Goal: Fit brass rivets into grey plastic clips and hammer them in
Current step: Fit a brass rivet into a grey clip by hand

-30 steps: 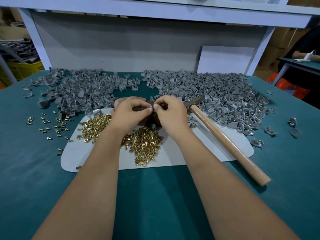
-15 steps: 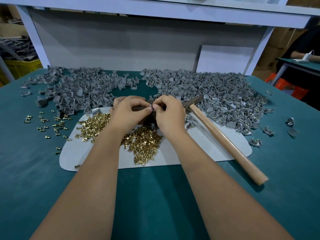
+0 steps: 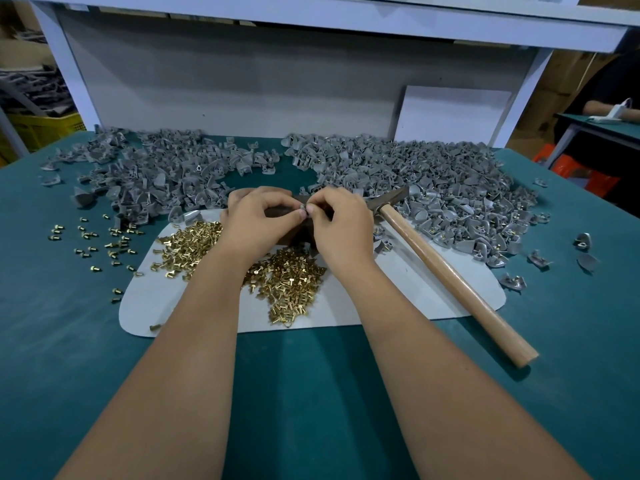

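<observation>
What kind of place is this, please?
Probably a small assembly workshop: heaps of grey plastic clips, loose brass rivets and a hammer lie on a green workbench.

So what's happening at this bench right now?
A person's left hand and right hand meet over a white mat, pinching one small grey plastic clip between their fingertips. Loose brass rivets lie heaped on the mat. The wooden-handled hammer lies untouched beside the right hand. Grey clip piles spread behind.
</observation>
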